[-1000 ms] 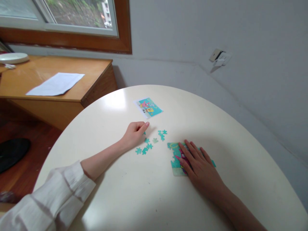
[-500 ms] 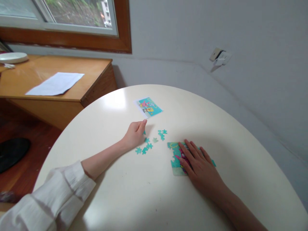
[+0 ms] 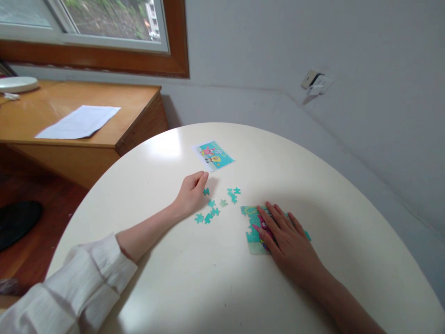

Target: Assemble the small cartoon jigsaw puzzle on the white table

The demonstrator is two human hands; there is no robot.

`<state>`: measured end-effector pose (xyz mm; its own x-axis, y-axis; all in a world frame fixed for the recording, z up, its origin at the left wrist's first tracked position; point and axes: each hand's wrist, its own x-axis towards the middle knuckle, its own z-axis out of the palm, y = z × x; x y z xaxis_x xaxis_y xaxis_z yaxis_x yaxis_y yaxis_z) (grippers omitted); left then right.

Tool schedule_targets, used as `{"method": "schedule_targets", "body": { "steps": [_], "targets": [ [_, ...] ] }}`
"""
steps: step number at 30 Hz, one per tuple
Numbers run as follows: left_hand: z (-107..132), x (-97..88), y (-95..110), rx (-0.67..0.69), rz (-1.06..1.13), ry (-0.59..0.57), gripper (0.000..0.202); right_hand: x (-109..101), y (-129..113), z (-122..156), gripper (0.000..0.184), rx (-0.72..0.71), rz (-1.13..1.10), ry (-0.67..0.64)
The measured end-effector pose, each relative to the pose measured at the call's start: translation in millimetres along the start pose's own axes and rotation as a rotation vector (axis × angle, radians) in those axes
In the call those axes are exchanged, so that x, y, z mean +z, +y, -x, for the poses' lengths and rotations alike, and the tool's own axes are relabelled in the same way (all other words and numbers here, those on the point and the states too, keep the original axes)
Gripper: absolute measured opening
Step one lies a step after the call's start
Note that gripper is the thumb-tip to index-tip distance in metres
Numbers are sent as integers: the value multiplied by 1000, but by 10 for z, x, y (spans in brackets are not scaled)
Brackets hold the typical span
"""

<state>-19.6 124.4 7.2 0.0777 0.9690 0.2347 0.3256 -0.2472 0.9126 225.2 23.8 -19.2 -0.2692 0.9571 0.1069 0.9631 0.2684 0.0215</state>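
My left hand rests on the round cream table with its fingers curled in; what lies under them is hidden. A teal puzzle piece lies right beside its fingertips, and several loose teal pieces are scattered just to its right, with a joined pair further on. My right hand lies flat, fingers spread, on a partly assembled teal puzzle. A small picture card lies beyond the left hand.
A wooden desk stands at the left with a paper sheet and a white plate on it. A window is above it. A wall socket hangs on the right wall. A black object lies on the floor.
My left hand's fingers have pulled back and curled in, uncovering the teal piece beside them. My right hand has stayed flat on the puzzle.
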Motion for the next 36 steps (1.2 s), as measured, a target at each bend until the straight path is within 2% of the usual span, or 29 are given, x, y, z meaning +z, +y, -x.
{"method": "schedule_targets", "body": {
  "steps": [4, 7, 9, 11, 14, 17, 20, 25, 32, 36],
  "targets": [
    [16, 0, 8, 51, -28, -7, 35, -8, 6, 2, 49, 0, 9, -4],
    [25, 11, 8, 64, -97, -51, 27, -1, 10, 5, 49, -9, 9, 8],
    [27, 18, 3, 128, -169, -97, 23, 4, 6, 6, 48, -7, 5, 17],
    [30, 26, -6, 266, -244, -179, 24, 4, -4, 5, 48, -4, 0, 20],
    [48, 44, -14, 466, -411, -377, 36, -3, -21, -1, 48, 1, 4, 15],
    [80, 68, -8, 544, -599, -536, 49, -8, -24, -6, 49, -2, 14, 10],
    [102, 85, 7, 567, -691, -611, 52, -5, -20, -7, 49, -8, 19, 10],
    [98, 83, 32, 565, -665, -631, 47, -8, -25, -8, 49, 2, 24, 13],
    [76, 55, 37, 561, -510, -568, 28, -10, -17, -11, 48, -4, 15, 10],
    [72, 51, 22, 586, -489, -540, 27, -4, -17, -10, 48, 3, 2, 13]
  ]
}}
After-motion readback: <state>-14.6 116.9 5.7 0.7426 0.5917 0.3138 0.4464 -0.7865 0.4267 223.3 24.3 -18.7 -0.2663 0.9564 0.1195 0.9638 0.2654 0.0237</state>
